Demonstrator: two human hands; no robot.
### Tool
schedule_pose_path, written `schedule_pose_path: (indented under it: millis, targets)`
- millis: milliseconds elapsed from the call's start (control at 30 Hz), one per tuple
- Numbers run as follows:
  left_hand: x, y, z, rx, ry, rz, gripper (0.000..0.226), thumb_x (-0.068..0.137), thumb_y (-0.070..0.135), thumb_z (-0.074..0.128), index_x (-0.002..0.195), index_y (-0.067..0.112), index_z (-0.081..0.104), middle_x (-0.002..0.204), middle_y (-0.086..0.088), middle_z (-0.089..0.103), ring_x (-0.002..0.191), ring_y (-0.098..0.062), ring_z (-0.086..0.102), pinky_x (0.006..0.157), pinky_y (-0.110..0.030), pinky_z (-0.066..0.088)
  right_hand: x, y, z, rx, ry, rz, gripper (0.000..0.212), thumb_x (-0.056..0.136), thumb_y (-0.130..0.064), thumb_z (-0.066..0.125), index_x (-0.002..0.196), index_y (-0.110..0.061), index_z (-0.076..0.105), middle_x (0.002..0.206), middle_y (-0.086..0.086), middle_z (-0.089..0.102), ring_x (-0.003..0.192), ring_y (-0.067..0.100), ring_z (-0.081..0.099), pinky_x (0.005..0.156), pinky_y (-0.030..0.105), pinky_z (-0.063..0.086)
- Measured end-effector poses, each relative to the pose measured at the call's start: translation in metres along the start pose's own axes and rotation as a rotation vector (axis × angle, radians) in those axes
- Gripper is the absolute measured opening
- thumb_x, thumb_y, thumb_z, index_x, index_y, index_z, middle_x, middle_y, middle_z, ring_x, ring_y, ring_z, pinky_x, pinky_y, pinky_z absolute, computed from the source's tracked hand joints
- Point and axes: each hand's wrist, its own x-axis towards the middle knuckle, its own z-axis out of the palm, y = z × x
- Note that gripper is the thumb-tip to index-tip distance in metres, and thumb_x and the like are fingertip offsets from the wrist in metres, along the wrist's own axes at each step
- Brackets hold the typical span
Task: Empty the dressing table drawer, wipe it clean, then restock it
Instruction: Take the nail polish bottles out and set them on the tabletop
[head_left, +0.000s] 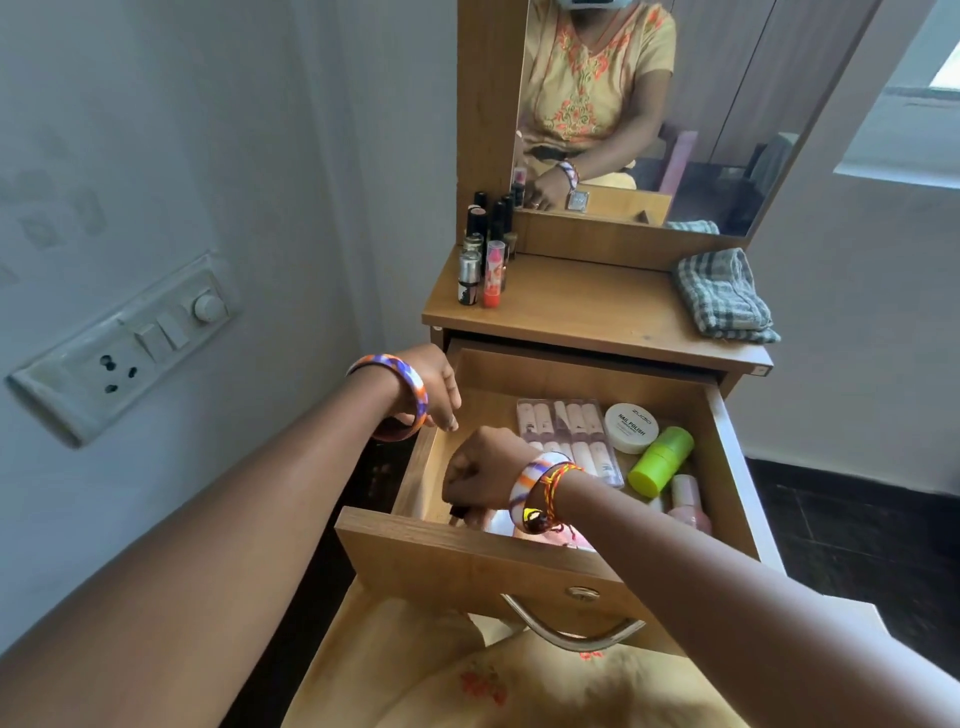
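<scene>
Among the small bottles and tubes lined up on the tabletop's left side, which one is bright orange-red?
The lipstick at the front of the row, beside the silver-capped bottle. Its orange-red body and pink tip stand out; the others behind it are dark or black-capped.

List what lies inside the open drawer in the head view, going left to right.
Right hand → flat pack of nail polish bottles → white nail polish jar → lime green container. The items under the wrist are too hidden to place.
</scene>
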Motion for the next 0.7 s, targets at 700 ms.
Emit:
schedule_pose_path:
  millis: [700]
  targets:
    - [0.078, 0.026, 0.002, -0.375, 0.79, 0.102, 0.03, 0.077, 0.016, 0.075, 0.103, 0.003, 0.069, 0.101, -0.011, 0.072, 0.086, -0.02, 0.064, 0.077, -0.023, 0.047, 0.037, 0.037, -0.107, 0.708, 0.658, 0.195, 0.014, 0.089, -0.015, 0.06, 0.075, -0.017, 0.057, 0.073, 0.006, 0.065, 0.06, 0.015, 0.063, 0.071, 0.036, 0.06]
